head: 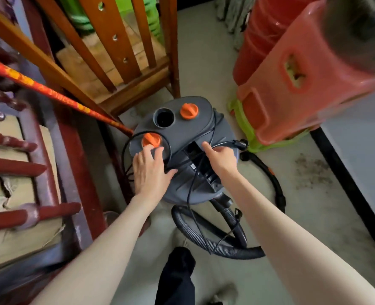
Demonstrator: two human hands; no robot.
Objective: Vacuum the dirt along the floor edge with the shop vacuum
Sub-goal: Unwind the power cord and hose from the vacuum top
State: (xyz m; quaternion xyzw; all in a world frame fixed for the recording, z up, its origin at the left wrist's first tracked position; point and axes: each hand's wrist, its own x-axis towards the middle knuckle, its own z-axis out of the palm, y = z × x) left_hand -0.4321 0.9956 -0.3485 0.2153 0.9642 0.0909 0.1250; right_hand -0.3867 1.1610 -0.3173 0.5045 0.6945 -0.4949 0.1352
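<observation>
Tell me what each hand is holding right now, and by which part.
Nothing is held. The left hand rests flat on the vacuum lid; the right hand points at the cord.

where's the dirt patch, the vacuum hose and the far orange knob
dirt patch [313, 170], head view, middle of the dark specks on the floor
vacuum hose [206, 239], head view, ribbed loop on the floor
far orange knob [189, 111], head view, top of the knob

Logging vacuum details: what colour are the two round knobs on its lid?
Orange, both knobs, on the grey shop vacuum; the head view shows them clearly.
</observation>
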